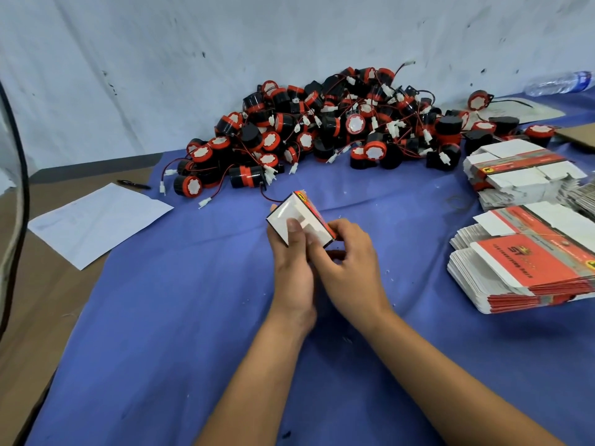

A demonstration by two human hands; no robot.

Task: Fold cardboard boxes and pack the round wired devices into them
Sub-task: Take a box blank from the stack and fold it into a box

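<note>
Small box (pixel 301 220) held mid-table over the blue cloth (pixel 161 317), near the device pile (pixel 322 123); left hand (pixel 291 268) cradles it, thumb pressing the white flap (apparently closing); right hand (pixel 346 259) pinches its right edge, steadying.

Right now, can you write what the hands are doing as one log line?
step: folding box | left hand: holds cardboard box, thumb on white flap | right hand: grips box | round wired devices: piled behind | flat boxes: stacked right
</note>
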